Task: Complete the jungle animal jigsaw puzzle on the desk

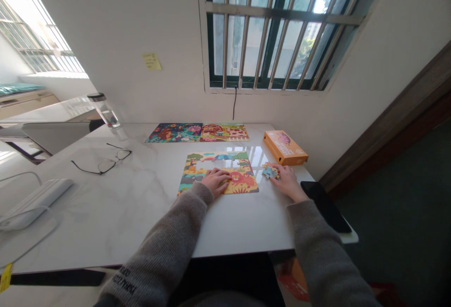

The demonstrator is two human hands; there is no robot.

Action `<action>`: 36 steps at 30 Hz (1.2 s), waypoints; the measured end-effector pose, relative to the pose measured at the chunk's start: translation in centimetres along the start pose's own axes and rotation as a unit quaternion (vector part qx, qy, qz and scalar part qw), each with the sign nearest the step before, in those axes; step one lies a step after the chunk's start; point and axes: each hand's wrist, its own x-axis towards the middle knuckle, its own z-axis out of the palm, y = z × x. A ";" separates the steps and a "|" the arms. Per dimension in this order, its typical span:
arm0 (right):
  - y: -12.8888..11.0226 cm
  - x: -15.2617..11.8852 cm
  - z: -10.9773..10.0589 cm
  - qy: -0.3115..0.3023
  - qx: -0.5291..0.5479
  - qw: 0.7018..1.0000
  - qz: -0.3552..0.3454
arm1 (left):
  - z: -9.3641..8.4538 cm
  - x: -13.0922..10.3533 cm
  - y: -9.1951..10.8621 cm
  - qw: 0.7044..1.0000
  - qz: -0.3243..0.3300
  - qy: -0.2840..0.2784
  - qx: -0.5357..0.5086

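A colourful animal jigsaw puzzle (243,182) lies flat on the white table, with a pale gap in its upper middle part. My left hand (214,181) rests flat on the middle of this puzzle, fingers spread a little. To the right of it, a small heap of loose puzzle pieces (268,170) sits on the table. My right hand (287,182) is at that heap, its fingertips closed on pieces at the heap's right side. Exactly which pieces it grips is hidden by the fingers.
Two puzzle pictures, one dark (176,133) and one with a barn (225,132), lie near the wall. An orange box (284,148) and a black phone (324,206) are at the right edge. Left are glasses (107,165), a clear bottle (104,110) and a white power strip (37,203).
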 end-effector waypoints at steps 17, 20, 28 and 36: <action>-13.1 -2.1 -0.7 0.041 0.198 0.954 -0.220 | -0.2 0.7 1.8 0.926 -0.125 0.114 -0.338; -13.5 -2.2 -0.7 0.043 0.205 0.953 -0.220 | 0.2 1.0 1.8 0.891 -0.134 0.102 -0.421; -13.6 -2.6 -0.3 0.029 0.285 0.938 -0.196 | 0.8 1.2 1.1 0.852 -0.138 0.107 -0.494; -13.1 -2.9 0.3 -0.103 0.458 0.878 -0.097 | -0.1 0.7 1.2 0.911 -0.116 0.075 -0.387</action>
